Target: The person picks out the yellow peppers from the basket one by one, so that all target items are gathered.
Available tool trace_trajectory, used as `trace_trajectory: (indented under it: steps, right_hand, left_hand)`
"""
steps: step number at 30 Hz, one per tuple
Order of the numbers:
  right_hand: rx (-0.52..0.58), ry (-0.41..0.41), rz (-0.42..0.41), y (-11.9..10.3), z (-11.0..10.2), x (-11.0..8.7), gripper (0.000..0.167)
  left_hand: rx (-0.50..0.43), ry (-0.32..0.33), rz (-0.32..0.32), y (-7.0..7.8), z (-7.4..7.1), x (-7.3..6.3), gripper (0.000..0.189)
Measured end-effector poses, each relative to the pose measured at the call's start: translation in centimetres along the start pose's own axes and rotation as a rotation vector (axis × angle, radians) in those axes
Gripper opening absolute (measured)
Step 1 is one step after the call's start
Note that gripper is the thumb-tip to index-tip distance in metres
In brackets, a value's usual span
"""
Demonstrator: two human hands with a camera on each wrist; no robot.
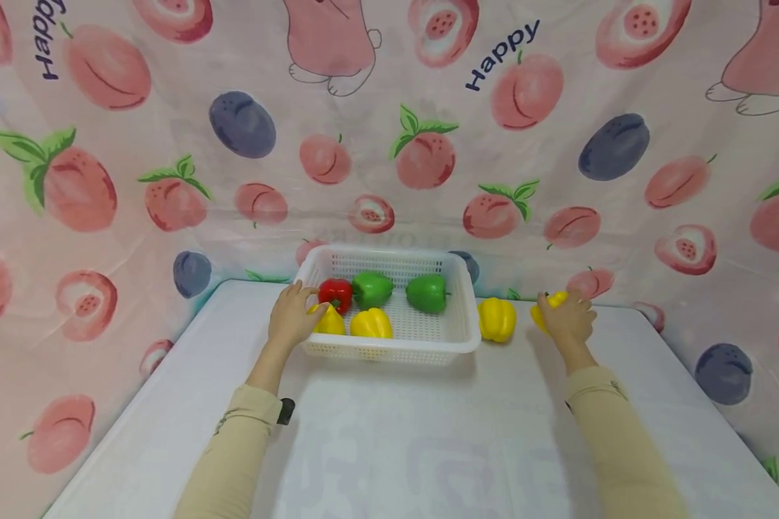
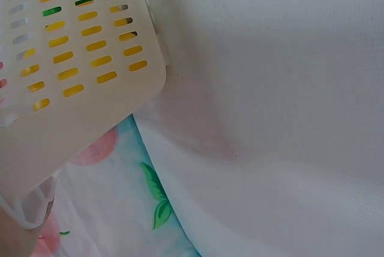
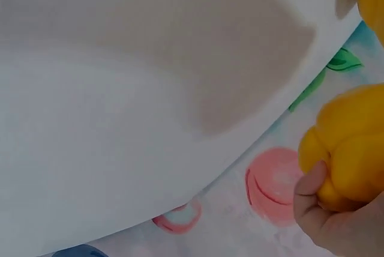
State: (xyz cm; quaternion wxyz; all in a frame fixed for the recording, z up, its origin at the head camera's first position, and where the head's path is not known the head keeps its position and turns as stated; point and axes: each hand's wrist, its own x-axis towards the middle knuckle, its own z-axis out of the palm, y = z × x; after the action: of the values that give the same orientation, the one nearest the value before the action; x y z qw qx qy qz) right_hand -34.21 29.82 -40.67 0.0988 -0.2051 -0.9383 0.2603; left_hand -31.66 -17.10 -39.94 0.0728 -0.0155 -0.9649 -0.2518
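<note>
In the head view my left hand is at the left end of a white plastic basket, gripping its rim, with the thumb reaching in over a yellow bell pepper. The left wrist view shows the basket's slotted wall and only a bit of the hand at the lower left. My right hand holds another yellow bell pepper, raised at the far side of the table, right of the basket. The thumb presses on that pepper's side in the right wrist view.
Inside the basket are a red bell pepper, two green ones, the left green pepper and the right green pepper, and a second yellow pepper. One yellow pepper stands against the basket's right end. A fruit-print cloth hangs behind the white table.
</note>
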Motion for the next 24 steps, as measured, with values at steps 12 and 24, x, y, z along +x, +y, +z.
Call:
trace_trajectory:
  steps: [12,24]
  right_hand:
    - [0.012,-0.19,0.088,-0.5,1.2,0.2,0.087]
    - [0.071,-0.227,0.174,-0.8,2.5,-0.1,0.085]
  left_hand:
    - [-0.001,0.007,0.008,-0.1,0.3,0.2,0.05]
    - [-0.004,0.004,0.001,-0.2,0.5,0.1,0.049]
